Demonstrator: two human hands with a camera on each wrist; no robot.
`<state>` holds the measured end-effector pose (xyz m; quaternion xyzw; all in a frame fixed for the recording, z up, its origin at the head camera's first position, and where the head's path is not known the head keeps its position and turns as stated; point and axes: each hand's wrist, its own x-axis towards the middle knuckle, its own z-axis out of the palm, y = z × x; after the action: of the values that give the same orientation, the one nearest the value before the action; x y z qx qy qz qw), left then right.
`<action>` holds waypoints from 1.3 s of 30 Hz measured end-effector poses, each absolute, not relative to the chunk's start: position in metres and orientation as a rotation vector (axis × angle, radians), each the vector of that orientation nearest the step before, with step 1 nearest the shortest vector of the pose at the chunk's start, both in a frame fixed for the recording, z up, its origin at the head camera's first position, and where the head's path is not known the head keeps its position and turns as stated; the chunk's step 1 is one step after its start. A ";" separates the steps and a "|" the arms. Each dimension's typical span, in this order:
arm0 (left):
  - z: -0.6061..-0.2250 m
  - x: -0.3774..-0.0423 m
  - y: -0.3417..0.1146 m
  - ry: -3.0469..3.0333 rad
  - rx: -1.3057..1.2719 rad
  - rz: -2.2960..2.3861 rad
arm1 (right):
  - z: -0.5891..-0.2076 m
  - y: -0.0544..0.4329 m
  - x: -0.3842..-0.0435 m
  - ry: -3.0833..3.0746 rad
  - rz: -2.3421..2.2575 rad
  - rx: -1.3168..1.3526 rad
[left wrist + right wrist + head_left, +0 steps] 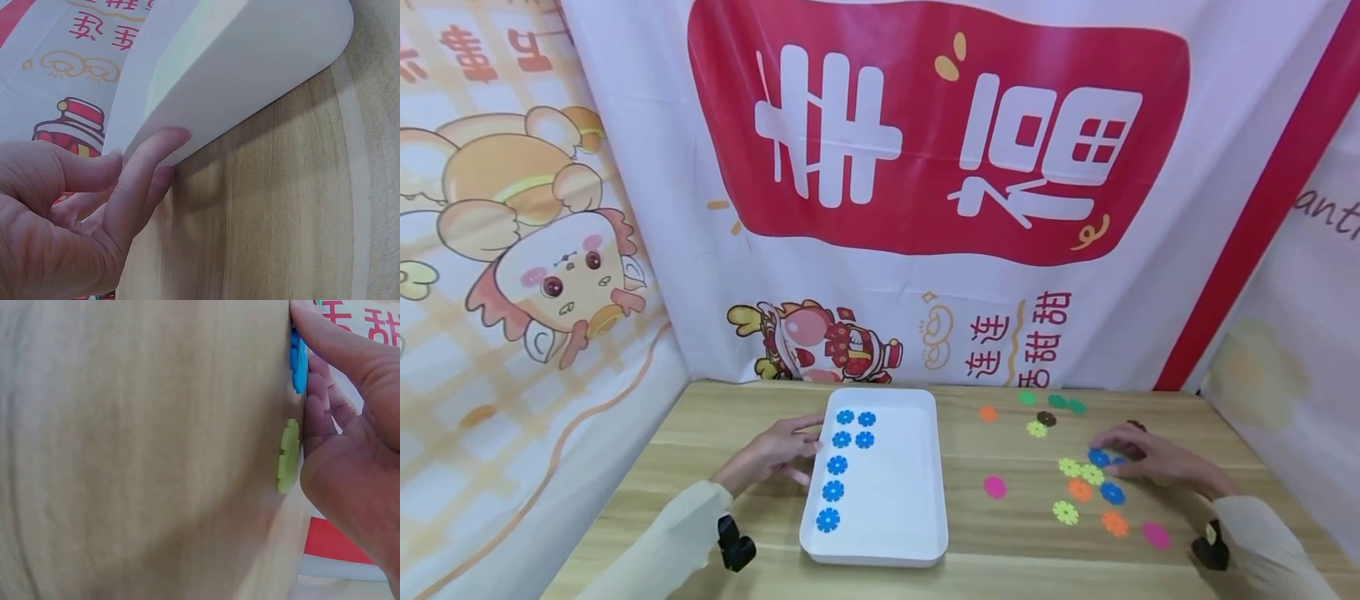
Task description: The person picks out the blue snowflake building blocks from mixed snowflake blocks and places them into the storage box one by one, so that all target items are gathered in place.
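A white tray (898,492) holds several blue notched discs (837,465) along its left side. My left hand (778,450) is at the tray's left wall. In the left wrist view, relaxed fingers (153,150) rest against the outer wall, with the thumb tip by the rim. My right hand (1150,457) is over the loose discs on the right, its thumb and finger on either side of a blue disc (1099,457). Another blue disc (299,365) lies beneath the hand in the right wrist view, beside a yellow-green disc (288,457). The fingertips are cut off there.
Loose discs are spread right of the tray on the wooden table (992,550): a pink disc (995,487), an orange disc (1115,523), a brown disc (1047,418), a green disc (1057,402) and others. A printed cloth (865,275) hangs behind the table.
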<state>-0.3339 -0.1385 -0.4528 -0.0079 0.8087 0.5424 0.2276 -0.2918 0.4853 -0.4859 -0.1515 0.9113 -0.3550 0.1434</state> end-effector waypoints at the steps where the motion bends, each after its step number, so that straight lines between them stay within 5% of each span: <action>1: -0.452 -0.334 -0.139 2.226 -0.019 1.501 | -0.484 0.484 -0.292 2.619 -1.024 -0.432; 25: -0.451 -0.333 -0.138 2.252 -0.053 1.492 | -0.442 0.450 -0.316 2.789 -0.817 -0.517; 39: -0.443 -0.332 -0.136 2.235 -0.036 1.481 | -0.419 0.337 -0.315 2.629 -1.350 -0.349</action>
<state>-0.3317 -0.1360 -0.4430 -0.0132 0.8116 0.5378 0.2279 -0.3154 0.3371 -0.4186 -0.1167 0.8804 -0.4522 0.0825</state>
